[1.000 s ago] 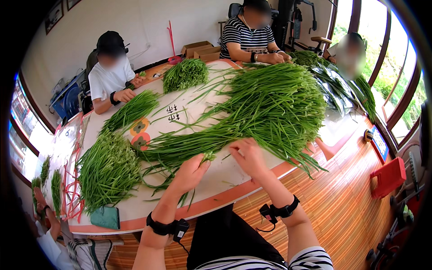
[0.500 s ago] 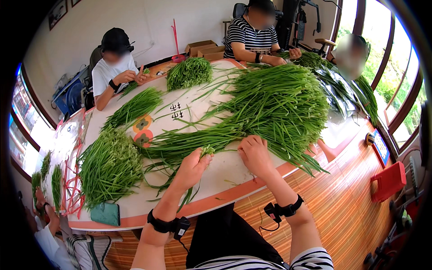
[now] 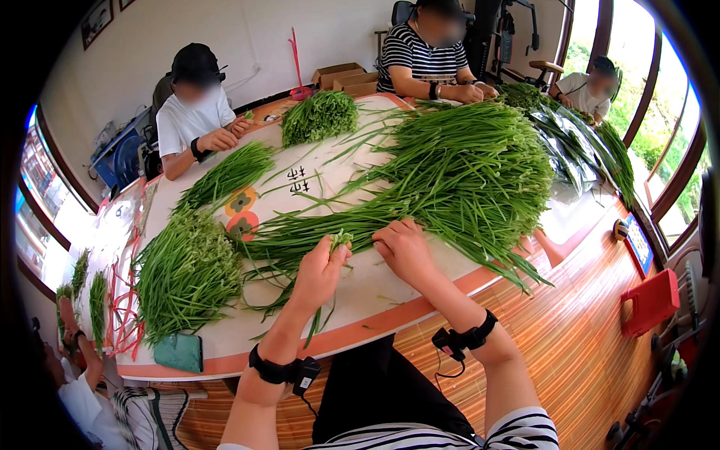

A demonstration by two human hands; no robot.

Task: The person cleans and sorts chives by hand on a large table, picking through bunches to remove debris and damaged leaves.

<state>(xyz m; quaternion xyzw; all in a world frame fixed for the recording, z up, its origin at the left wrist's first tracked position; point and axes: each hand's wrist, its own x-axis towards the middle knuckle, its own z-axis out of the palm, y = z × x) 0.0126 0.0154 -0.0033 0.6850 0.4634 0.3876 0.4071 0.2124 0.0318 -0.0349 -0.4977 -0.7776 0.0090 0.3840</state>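
My left hand (image 3: 321, 271) is closed round a small bunch of flowering chives (image 3: 341, 238); pale green buds stick out above the fingers and stems hang below the fist. Just right of it, my right hand (image 3: 405, 249) is closed with its fingertips pinched at the edge of the loose chive stems (image 3: 330, 225). What the pinch holds, if anything, is hidden. Beyond my right hand rises a large heap of flowering chives (image 3: 480, 172). Another thick pile (image 3: 187, 274) lies to the left of my left hand, buds facing right.
The white table (image 3: 375, 292) has an orange border. A green wallet-like case (image 3: 178, 352) lies at its near left edge, beside red ties (image 3: 124, 319). Smaller chive bundles (image 3: 320, 120) lie farther back. Several people work around the table. A red stool (image 3: 650, 302) stands on the right.
My right hand has moved left, closer to my left hand, which still grips its bunch. The person at the far right has leaned back from the table.
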